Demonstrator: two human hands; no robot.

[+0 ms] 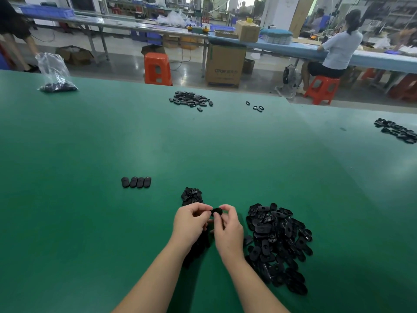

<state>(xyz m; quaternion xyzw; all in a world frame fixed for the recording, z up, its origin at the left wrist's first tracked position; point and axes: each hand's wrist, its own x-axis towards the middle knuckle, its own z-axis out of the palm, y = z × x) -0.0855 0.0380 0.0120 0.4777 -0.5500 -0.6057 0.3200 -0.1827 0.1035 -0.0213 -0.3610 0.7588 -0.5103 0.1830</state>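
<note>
Both hands, our left hand (190, 219) and right hand (228, 227), pinch one small black part (217, 211) above the table (90, 143), probably to press its halves together.

Small black plastic piece (217, 211), rounded, matte. Sits lower centre of the frame, lying roughly level. You pinch it at both ends: left hand (190, 220) on its left end, right hand (228, 227) on its right.

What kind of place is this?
Probably a factory assembly room: the left hand and right hand pinch one black part over a green worktable, a pile of such parts lies beside them, and workbenches with stools stand behind.
</note>
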